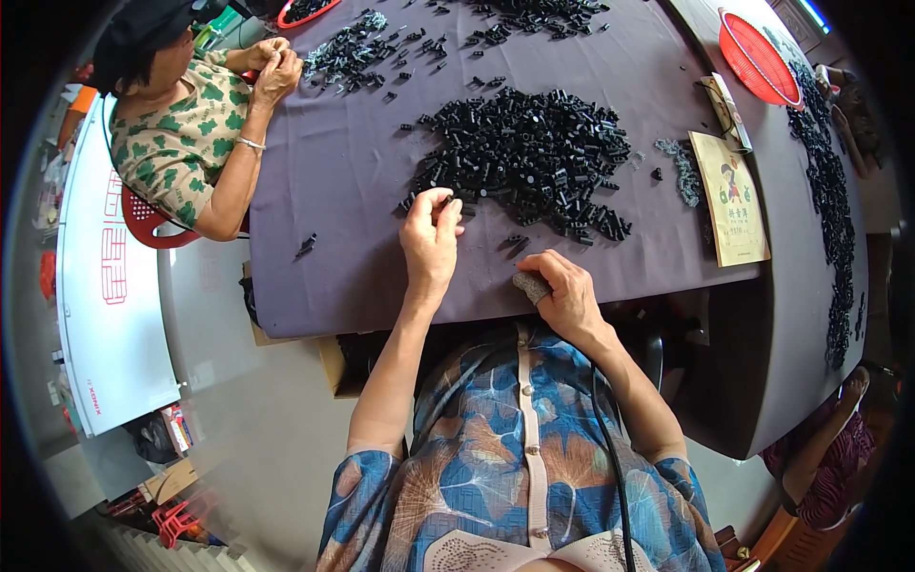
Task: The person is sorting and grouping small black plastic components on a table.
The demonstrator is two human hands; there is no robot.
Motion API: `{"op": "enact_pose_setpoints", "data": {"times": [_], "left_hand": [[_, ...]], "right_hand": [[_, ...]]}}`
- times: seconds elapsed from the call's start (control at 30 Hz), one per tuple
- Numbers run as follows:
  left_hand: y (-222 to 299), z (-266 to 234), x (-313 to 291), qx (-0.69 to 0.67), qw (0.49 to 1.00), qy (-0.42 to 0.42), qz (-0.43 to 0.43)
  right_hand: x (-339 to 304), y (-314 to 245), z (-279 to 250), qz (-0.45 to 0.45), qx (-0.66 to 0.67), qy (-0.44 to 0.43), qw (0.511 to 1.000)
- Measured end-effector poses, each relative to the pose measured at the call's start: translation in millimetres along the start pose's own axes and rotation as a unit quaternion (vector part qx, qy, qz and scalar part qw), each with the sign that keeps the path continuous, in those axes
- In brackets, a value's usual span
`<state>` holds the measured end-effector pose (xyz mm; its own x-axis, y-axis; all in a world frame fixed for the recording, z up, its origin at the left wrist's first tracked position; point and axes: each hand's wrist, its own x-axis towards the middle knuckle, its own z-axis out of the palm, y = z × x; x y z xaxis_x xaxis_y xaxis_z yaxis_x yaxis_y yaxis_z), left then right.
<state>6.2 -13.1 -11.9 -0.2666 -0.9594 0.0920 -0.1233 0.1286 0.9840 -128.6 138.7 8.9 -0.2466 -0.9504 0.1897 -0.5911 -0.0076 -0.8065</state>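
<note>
My left hand (429, 246) is at the near left edge of a heap of small black plastic parts (529, 153). Its thumb and forefinger are pinched together, with a bit of a small black part showing at the tips. Closer to me, my right hand (569, 297) is curled over the table's front edge. A grey cover (531, 286) is wrapped round one of its digits. Whatever its fingers may hold is hidden from view. A few loose black parts (516, 245) lie between the heap and my right hand.
A co-worker (181, 124) sits at the left, both hands together near a pile of black and grey bits (348, 59). A paper booklet (730, 200) lies right of the heap. Beyond it are a red basket (758, 59) and a long strip of black parts (827, 205).
</note>
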Motion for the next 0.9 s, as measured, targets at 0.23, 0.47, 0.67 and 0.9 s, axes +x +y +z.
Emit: {"op": "enact_pose_setpoints", "data": {"times": [0.23,0.47,0.67,0.9], "left_hand": [[-0.7,4.6,-7.0,-0.03,0.999,-0.014,0.032],[2.3,7.3,-32.5,-0.005,0.999,-0.042,0.013],[-6.0,10.8,-37.8,0.03,0.997,-0.029,0.061],[-1.5,10.4,-39.4,0.056,0.995,-0.03,0.077]], "right_hand": [[-1.3,1.4,-0.4,0.004,0.01,-0.003,1.0],[0.8,0.6,-7.8,-0.003,0.012,-0.016,1.0],[3.5,2.4,-11.1,0.007,-0.016,-0.011,1.0],[11.7,-0.7,-5.2,0.018,-0.064,-0.004,0.998]]}}
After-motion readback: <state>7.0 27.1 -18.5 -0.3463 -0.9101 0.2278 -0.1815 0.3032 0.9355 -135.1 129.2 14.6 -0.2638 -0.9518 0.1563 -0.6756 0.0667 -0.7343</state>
